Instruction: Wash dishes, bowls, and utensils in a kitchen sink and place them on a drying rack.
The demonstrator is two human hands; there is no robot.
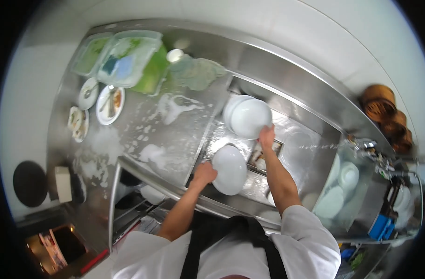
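My left hand [204, 173] is closed on the left edge of a white oval plate [229, 170], held over the near left part of a steel sink [310, 111]. Farther off, my right hand [267, 136] grips the near right rim of a round white bowl [251, 118]. Another white dish [230, 106] shows partly behind that bowl, on its left. Between my arms, a rectangular drain opening [263, 157] with bits of food waste lies in the wet sink floor. The fingers under both dishes are mostly hidden.
Soapy suds [159, 157] cover the steel counter to the left. Beyond stand green-tinted plastic tubs [131, 53], a wet cloth [196, 72] and soiled plates [111, 105]. At right, a water-filled basin [331, 202] holds white dishes, beside taps [375, 151]. A metal rail [149, 177] runs along the near edge.
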